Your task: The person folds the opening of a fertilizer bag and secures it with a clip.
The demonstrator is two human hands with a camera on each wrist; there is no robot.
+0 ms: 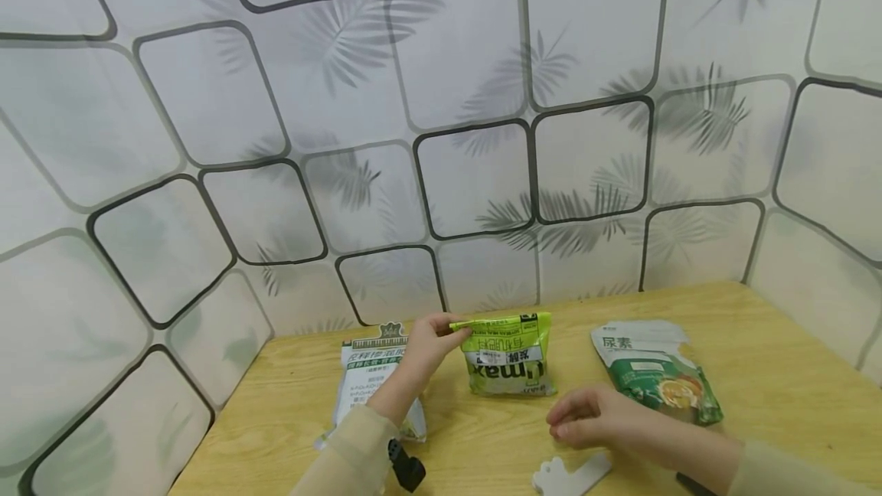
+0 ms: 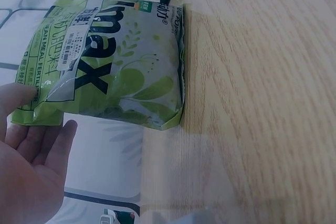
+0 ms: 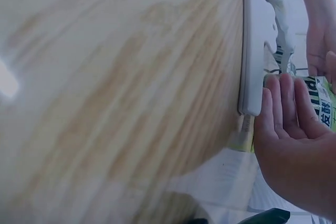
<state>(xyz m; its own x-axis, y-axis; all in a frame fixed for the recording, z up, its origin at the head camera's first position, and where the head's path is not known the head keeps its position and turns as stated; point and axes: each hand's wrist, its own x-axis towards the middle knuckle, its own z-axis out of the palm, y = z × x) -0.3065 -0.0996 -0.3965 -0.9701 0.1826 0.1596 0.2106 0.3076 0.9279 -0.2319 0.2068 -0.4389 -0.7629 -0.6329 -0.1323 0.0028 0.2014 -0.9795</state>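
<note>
A lime-green fertilizer bag stands upright on the table, its lower front printed with "max" and leaves. My left hand pinches the bag's top left corner between thumb and fingers. In the left wrist view the thumb lies over the front of the green bag. My right hand is held in front of the bag and to its right, fingers loosely bent and holding nothing. Just below that hand lies a flat white piece with a scalloped end; its kind is unclear.
To the left lies a white fertilizer bag, partly hidden behind my left forearm. A white-and-green pouch lies at the right. The wooden table meets a patterned curtain at the back. A dark object shows under my right forearm.
</note>
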